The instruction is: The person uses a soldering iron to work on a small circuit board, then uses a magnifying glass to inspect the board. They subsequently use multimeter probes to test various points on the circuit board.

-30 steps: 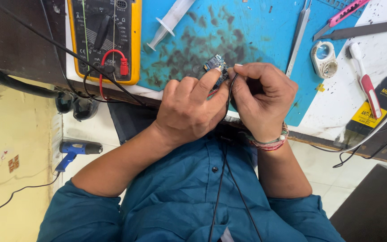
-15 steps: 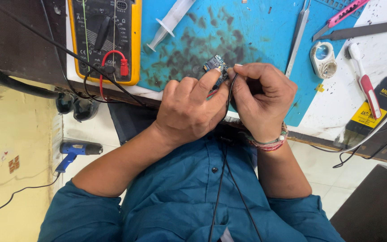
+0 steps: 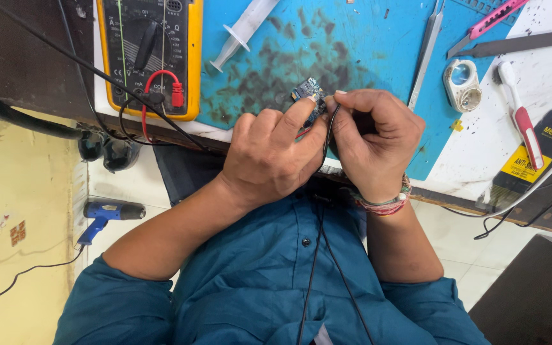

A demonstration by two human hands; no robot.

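Hands: left hand (image 3: 269, 153), right hand (image 3: 372, 137) pinching small circuit board (image 3: 306, 91).

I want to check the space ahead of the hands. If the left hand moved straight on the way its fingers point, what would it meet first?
The left hand points up and to the right. It already touches the small circuit board pinched at its fingertips. Past that lies the stained blue mat, then probably the metal tweezers; depth is unclear.
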